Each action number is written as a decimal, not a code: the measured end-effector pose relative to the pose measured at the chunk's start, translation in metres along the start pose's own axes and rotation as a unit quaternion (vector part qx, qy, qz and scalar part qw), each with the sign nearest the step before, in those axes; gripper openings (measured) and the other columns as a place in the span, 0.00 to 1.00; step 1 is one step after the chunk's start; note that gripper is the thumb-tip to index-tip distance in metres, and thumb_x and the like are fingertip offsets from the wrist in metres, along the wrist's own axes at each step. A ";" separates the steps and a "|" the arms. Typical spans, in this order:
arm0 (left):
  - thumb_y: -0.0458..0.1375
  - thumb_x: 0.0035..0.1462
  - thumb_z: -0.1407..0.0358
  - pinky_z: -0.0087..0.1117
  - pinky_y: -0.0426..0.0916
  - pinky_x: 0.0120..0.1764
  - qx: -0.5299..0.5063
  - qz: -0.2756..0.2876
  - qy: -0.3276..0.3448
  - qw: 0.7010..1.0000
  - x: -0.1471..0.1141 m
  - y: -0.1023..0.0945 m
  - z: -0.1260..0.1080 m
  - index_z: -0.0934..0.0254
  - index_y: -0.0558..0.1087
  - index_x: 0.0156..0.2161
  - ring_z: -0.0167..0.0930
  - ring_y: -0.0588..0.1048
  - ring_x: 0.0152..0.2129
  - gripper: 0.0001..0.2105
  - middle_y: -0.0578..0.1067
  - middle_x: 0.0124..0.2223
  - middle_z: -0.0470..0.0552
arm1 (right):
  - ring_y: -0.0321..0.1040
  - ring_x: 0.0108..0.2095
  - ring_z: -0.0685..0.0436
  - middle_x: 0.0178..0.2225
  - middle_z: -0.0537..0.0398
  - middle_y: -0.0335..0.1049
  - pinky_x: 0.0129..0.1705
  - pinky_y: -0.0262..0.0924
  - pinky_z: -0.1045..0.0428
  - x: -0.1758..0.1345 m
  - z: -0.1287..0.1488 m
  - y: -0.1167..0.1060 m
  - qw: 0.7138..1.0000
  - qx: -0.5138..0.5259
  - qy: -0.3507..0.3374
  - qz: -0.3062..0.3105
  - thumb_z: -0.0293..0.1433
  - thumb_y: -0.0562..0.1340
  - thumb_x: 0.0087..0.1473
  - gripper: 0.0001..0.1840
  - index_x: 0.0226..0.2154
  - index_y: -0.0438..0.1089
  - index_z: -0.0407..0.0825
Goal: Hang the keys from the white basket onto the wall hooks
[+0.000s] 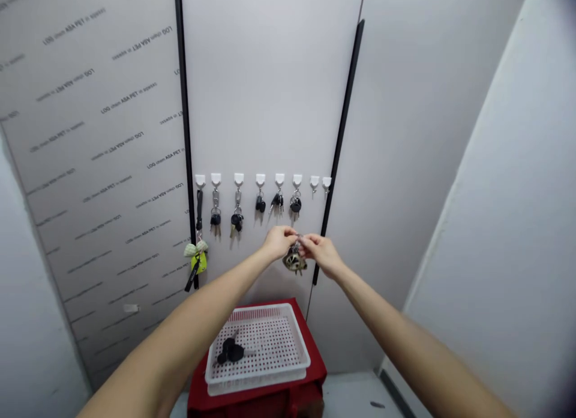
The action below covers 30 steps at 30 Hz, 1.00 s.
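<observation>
My left hand [279,241] and my right hand [320,252] meet in front of the wall panel, fingertips pinched together at the top of a keychain [294,261]. Its greenish-gold patterned charm hangs below the fingers, with what look like key tips under it. The ring itself is mostly hidden by the fingertips. Above the hands, a bunch of keys [295,205] with a black head hangs from a white hook [297,180]. To its right are two white hooks [314,182] with nothing on them.
More key bunches [215,219] hang along the hook row. At far left hangs a strap with a yellow-green tag [198,262]. Below, a white perforated basket [258,384] holds black-headed keys [231,350] on a red box [315,361]. Black strips [344,124] edge the panel.
</observation>
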<state>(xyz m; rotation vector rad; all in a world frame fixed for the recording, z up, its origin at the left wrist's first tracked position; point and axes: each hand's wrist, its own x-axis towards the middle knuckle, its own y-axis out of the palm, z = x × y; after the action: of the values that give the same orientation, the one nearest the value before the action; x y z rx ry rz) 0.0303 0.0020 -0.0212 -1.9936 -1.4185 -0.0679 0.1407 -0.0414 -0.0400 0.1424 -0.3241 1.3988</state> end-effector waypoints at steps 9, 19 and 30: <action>0.50 0.41 0.70 0.26 0.61 0.31 -0.042 -0.043 -0.015 0.998 0.018 -0.005 -0.004 0.71 0.64 0.37 0.25 0.66 0.27 0.14 0.69 0.33 0.55 | 0.55 0.12 0.59 0.13 0.62 0.58 0.15 0.54 0.61 0.070 0.060 -0.034 0.986 0.037 -0.058 -0.152 0.25 0.51 0.42 0.05 0.19 0.57 0.45; 0.51 0.40 0.69 0.26 0.61 0.32 -0.039 -0.025 -0.064 0.997 0.009 -0.012 0.025 0.70 0.66 0.34 0.25 0.66 0.28 0.12 0.69 0.35 0.53 | 0.54 0.11 0.59 0.11 0.62 0.56 0.14 0.55 0.61 0.105 0.048 -0.040 0.979 -0.002 -0.023 -0.202 0.25 0.52 0.42 0.06 0.17 0.56 0.45; 0.50 0.40 0.72 0.24 0.60 0.29 -0.076 -0.024 -0.144 0.986 -0.028 -0.032 0.061 0.71 0.66 0.33 0.22 0.65 0.25 0.11 0.69 0.31 0.51 | 0.53 0.13 0.58 0.13 0.61 0.56 0.16 0.53 0.59 0.100 0.037 -0.038 0.961 -0.100 -0.035 -0.254 0.24 0.50 0.41 0.05 0.19 0.58 0.43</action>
<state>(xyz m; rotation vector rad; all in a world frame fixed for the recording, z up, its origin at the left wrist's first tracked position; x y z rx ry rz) -0.0287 0.0181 -0.0634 -2.1598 -1.6879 0.0975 0.1860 0.0359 0.0294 0.0992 -0.4493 0.8471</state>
